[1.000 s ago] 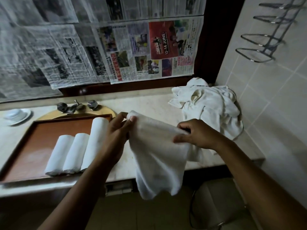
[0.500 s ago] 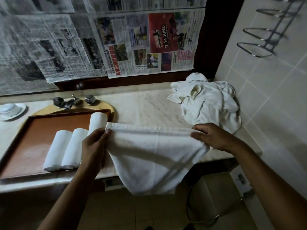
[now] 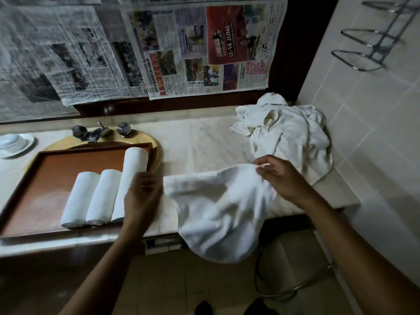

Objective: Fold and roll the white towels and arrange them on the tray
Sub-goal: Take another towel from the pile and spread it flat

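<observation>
1. I am pinching the far right edge of the white towel (image 3: 218, 205) with the right hand (image 3: 280, 176), thumb pressing against fingertips. The left hand (image 3: 142, 196) is hovering with fingers relaxed and gripping nothing, just beside the towel's left corner.
2. The towel is lying bunched at the front of the marble counter (image 3: 200, 142), its near half hanging over the edge toward 6 o'clock. The wooden tray (image 3: 45, 178) is sitting at 9 o'clock from it, carrying three rolled towels (image 3: 104, 194) side by side. The towel heap (image 3: 288, 137) is waiting at 1 o'clock.
3. I am judging this to be the spreading step before the first fold. I am planning to take the left corner and draw both hands apart until the far hem is running straight.
4. I am aiming to slide the cloth toward 12 o'clock, so the hanging half is resting fully on the counter.
5. I am intending to smooth out the creases first, since wrinkles would be making a lumpy roll.
6. I am watching the left wrist, which is hovering close over the nearest roll and could nudge it.
</observation>
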Demonstrator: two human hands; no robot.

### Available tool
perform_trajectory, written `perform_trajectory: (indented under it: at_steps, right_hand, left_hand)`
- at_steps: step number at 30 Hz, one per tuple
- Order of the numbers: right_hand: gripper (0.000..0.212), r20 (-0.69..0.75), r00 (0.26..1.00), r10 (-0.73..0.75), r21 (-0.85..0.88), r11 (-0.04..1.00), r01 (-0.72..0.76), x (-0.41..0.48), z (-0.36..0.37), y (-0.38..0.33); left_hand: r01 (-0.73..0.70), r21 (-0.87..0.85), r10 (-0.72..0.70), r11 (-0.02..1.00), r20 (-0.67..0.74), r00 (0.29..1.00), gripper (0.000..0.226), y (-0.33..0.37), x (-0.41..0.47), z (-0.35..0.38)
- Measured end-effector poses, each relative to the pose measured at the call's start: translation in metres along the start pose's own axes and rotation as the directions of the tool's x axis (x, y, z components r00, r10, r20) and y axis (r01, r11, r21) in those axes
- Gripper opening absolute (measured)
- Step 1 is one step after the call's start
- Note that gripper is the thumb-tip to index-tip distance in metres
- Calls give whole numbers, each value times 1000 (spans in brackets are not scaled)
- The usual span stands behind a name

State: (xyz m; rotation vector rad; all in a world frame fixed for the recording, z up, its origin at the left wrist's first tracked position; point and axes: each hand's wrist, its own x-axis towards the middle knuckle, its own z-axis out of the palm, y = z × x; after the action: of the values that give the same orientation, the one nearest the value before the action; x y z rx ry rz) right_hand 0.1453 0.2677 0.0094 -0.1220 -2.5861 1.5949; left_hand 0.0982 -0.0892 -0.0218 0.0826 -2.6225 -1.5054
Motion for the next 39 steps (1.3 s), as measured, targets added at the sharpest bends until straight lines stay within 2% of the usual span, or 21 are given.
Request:
perform_trajectory:
  at_steps: [2, 4, 5, 7, 9, 10, 11, 12, 14, 15, 16, 18, 20, 21, 23, 26, 28, 30, 33, 36, 39]
  right_hand:
    - [17, 49, 998, 36, 73, 997, -40, -9, 22, -11]
    - [17, 104, 994, 33, 107, 993, -44, -16, 46, -28]
    - [15, 121, 992, 14, 88, 996, -25, -18, 56, -37]
    - [17, 143, 989, -22, 42, 999, 16, -20, 67, -53]
    - [24, 161, 987, -22, 114, 994, 4, -21, 64, -66]
    - [30, 175, 984, -21, 144, 990, -5, -22, 58, -67]
    - [38, 176, 984, -34, 88, 996, 19, -24, 51, -66]
    - [52, 172, 984, -56, -84, 994, 72, -26, 45, -61]
    - [85, 248, 967, -55, -403, 902, 155, -29, 44, -48]
    - [92, 300, 953, -53, -432, 883, 185, -31, 51, -42]
    - [89, 323, 944, -73, -398, 894, 205, -33, 60, -35]
    - [58, 297, 949, -107, -297, 934, 198, -35, 75, -22]
    - [20, 268, 960, -82, -214, 966, 143, -35, 78, -12]
    - [16, 287, 956, -63, -161, 981, 113, -35, 77, -5]
    - [28, 329, 944, -33, -49, 997, 52, -37, 77, 9]
    - [27, 329, 944, 3, 42, 999, -18, -42, 83, 26]
    - [29, 357, 931, 77, 75, 991, -111, -47, 85, 35]
    - [38, 450, 880, 150, 31, 983, -183, -50, 83, 42]
    - [37, 606, 758, 242, -294, 953, -69, -60, 81, 48]
    - [45, 646, 596, 477, -633, 771, 68, -70, 75, 77]
    - [45, 631, 511, 584, -717, 691, 94, -76, 51, 116]
  left_hand:
    - [-97, -55, 107, 994, 235, 966, 40, 9, -24, 17]
    - [-159, -141, 208, 977, 473, 856, 60, 24, -52, 40]
    - [-188, -148, 237, 971, 512, 826, 65, 32, -64, 51]
    - [-201, -170, 255, 965, 416, 873, 50, 45, -70, 69]
    - [-202, -166, 239, 965, 247, 939, 22, 54, -62, 71]
    - [-205, -154, 234, 966, 201, 951, 20, 56, -54, 68]
    - [-213, -163, 244, 963, 197, 950, 21, 58, -48, 63]
    - [-222, -201, 265, 954, 219, 939, 22, 60, -43, 58]
    - [-228, -296, 316, 928, 294, 902, 23, 69, -44, 50]
    - [-200, -335, 315, 921, 337, 887, 22, 75, -46, 48]
    - [-146, -361, 288, 921, 381, 879, 19, 80, -48, 47]
    - [-41, -397, 229, 917, 439, 869, 23, 83, -50, 46]
    - [-29, -375, 202, 926, 429, 880, 19, 78, -49, 44]
    - [-28, -360, 185, 932, 411, 892, 20, 73, -48, 42]
    - [0, -341, 139, 940, 381, 914, 28, 56, -45, 36]
    - [15, -283, 95, 959, 371, 924, 48, 24, -42, 30]
    - [38, -210, 47, 977, 386, 921, 50, 1, -45, 22]
    - [73, -164, 3, 984, 421, 907, 39, -27, -48, 15]
    - [50, -117, 14, 992, 487, 873, 34, -57, -58, 9]
    - [138, -91, -71, 986, 519, 852, 21, -83, -69, 17]
    - [280, -79, -207, 957, 492, 846, 22, -107, -74, 18]
